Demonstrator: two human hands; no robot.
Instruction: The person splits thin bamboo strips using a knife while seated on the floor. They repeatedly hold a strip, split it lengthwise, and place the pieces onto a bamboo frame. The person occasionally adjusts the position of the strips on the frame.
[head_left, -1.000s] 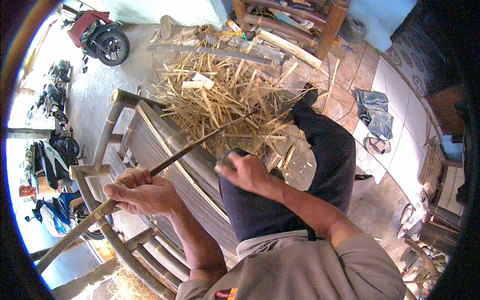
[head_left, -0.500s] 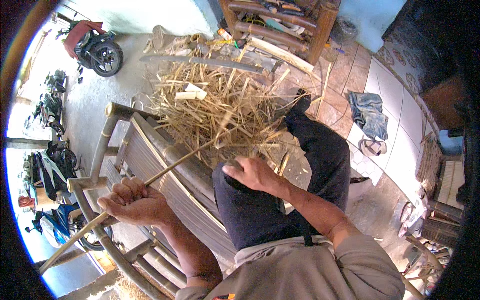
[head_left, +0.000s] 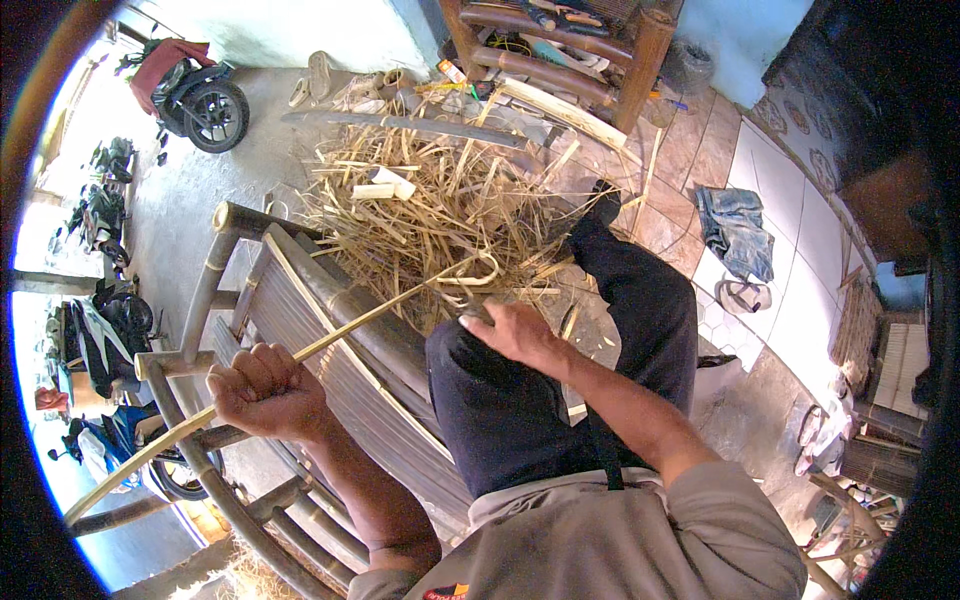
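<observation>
My left hand (head_left: 265,390) is closed in a fist round a long, thin bamboo strip (head_left: 375,317). The strip slants from the lower left up past my knee, and a pale curled sliver (head_left: 487,265) shows at its upper end. On my raised knee, clad in dark trousers, rests my right hand (head_left: 515,332). Its thumb is bent over and its fingers are closed; a small dark edge shows by the thumb, but I cannot make out what is gripped. Beyond both hands a heap of bamboo shavings (head_left: 400,235) covers the floor.
A bamboo bench (head_left: 300,310) stands under my left arm. Behind the heap lies a long grey slat (head_left: 420,127), near a bamboo rack (head_left: 640,70) with tools. Folded denim (head_left: 737,232) and a sandal (head_left: 743,296) lie on the right-hand tiles. A motorcycle (head_left: 205,110) stands far left.
The strip's upper end now shows a sharp curl where it was a blur. My right hand has shifted slightly up and right; my left hand has moved slightly right, still gripping the strip.
</observation>
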